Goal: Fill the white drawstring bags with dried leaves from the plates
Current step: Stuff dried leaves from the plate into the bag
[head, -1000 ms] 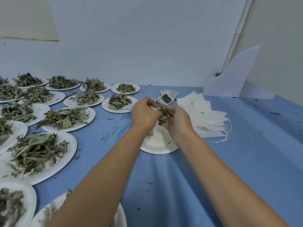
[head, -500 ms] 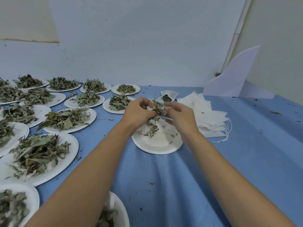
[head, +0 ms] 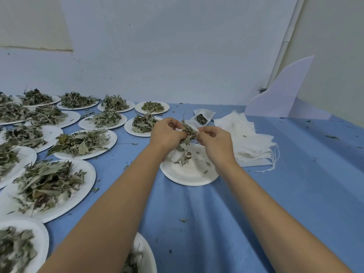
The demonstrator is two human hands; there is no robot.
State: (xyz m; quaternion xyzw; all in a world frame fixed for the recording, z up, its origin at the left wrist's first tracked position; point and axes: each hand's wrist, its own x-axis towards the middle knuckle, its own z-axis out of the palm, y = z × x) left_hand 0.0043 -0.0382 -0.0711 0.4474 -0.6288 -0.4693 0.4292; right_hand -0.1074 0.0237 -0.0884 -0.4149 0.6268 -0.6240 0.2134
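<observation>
Left hand (head: 167,134) and right hand (head: 215,143) meet above the plate (head: 194,175), both sets of fingers (head: 205,133) pinching the leaf-stuffed white drawstring bag (head: 175,156) between them.

A white drawstring bag (head: 175,155) sprouting dried leaves (head: 187,131) hangs over a nearly bare plate (head: 194,175) beside stacked bags (head: 248,138).

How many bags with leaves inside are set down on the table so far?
1. The bag with leaves lies open beside the stack of empty bags, beyond the left hand and right hand, which grip dried leaves and may hide more.
</observation>
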